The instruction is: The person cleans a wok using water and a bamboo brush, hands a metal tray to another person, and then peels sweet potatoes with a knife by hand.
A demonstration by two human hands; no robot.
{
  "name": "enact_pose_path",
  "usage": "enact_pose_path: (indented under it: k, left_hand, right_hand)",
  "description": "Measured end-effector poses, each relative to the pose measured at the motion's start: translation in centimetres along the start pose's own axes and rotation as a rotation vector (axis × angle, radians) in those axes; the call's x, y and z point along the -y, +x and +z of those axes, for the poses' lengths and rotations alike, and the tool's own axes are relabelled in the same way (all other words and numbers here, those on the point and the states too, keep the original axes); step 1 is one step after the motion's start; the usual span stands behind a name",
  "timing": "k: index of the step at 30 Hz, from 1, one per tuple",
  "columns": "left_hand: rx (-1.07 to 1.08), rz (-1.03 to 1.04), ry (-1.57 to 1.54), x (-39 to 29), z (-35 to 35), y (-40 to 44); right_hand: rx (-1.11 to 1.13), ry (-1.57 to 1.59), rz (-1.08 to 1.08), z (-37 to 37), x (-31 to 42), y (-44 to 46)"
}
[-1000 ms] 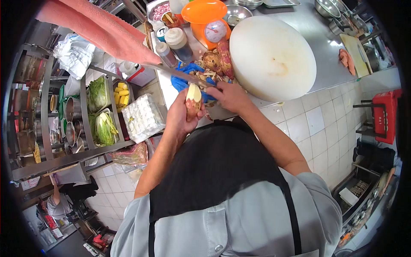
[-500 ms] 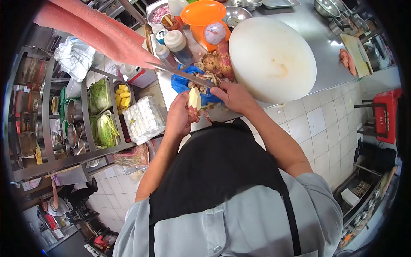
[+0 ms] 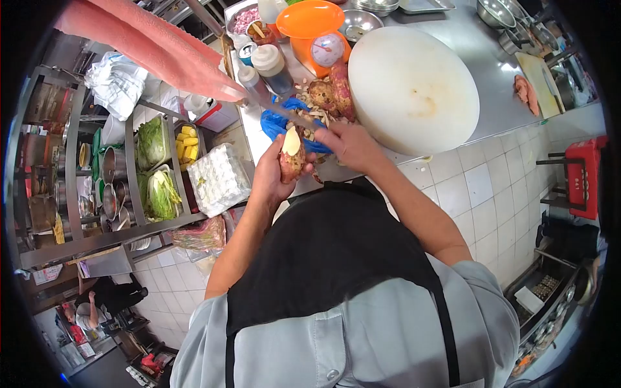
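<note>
My left hand (image 3: 270, 171) is wrapped round a partly peeled root (image 3: 293, 161), its upper end pale and its lower part reddish brown. My right hand (image 3: 352, 147) grips a long knife, whose blade (image 3: 284, 111) points up and to the left, blurred. The blade lies just above the root; whether they touch is unclear. Beneath the knife, a blue plastic bag (image 3: 275, 124) holds peelings. Two unpeeled roots, a round brown one (image 3: 321, 96) and a long reddish one (image 3: 341, 87), rest behind the bag beside the white round board (image 3: 414, 90).
An orange scale (image 3: 310, 19), squeeze bottles (image 3: 270, 63) and a metal bowl (image 3: 359, 26) stand at the back. A pink towel (image 3: 155, 48) hangs at upper left. Left are a shelf with cabbage (image 3: 162, 194) and white egg trays (image 3: 218, 180). Another person (image 3: 90, 313) is far lower left.
The root in my left hand has turned, showing more of its brown skin than half a second ago. The knife has shifted slightly. The distant person's arm has moved.
</note>
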State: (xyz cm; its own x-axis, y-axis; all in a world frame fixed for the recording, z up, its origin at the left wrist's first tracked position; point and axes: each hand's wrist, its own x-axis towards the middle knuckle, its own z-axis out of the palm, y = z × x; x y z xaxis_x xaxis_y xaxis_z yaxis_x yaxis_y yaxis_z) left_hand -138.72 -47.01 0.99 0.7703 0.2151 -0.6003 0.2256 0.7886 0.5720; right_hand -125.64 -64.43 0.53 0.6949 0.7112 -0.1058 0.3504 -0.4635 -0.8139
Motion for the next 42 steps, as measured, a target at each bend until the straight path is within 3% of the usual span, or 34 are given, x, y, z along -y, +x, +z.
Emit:
enact_pose_path:
  k: [3,7,8,10,14,17,20,23,26,29,35,39,42]
  left_hand:
    - [-0.089,-0.052,-0.087,0.3,-0.2,0.5]
    - [0.076,0.024,-0.180,1.2,-0.3,0.7]
    - [-0.033,-0.012,-0.203,1.1,0.2,0.6]
    - [-0.055,-0.023,-0.077,0.5,0.6,0.0]
    - [0.010,0.018,0.086,0.3,0.3,-1.1]
    - [-0.042,0.038,0.088,0.1,1.0,-0.7]
    - [-0.052,0.066,0.127,0.3,0.3,0.2]
    - [-0.036,0.120,0.189,0.5,0.6,-0.1]
    - [0.068,0.199,0.281,0.6,0.2,-0.4]
    - [0.016,0.141,0.154,0.4,0.6,-0.1]
    - [-0.013,0.015,-0.096,0.5,-0.6,0.5]
    - [-0.110,0.048,-0.115,0.5,2.3,-0.9]
    - [-0.006,0.070,0.090,0.8,0.8,-1.0]
  right_hand:
    - [0.059,-0.101,-0.133,1.0,1.8,-1.6]
    - [0.110,-0.203,-0.211,0.5,3.6,-2.7]
    - [0.099,-0.194,-0.202,0.5,3.5,-2.7]
    - [0.079,-0.178,-0.193,0.6,3.0,-2.4]
    - [0.035,-0.040,0.142,0.5,-1.9,0.8]
    - [0.033,0.012,0.122,0.3,0.2,0.0]
    - [0.106,-0.074,-0.018,1.1,1.4,-0.5]
    - [0.043,-0.129,-0.120,1.9,1.5,-0.9]
    - [0.020,-0.074,0.117,1.3,-2.1,2.1]
    - [0.022,-0.001,0.149,-0.6,0.1,0.8]
    - [0.058,-0.134,-0.180,1.2,2.9,-2.0]
    - [0.079,-0.120,-0.189,1.1,2.9,-2.2]
    - [0.001,-0.069,0.105,0.6,-0.2,0.6]
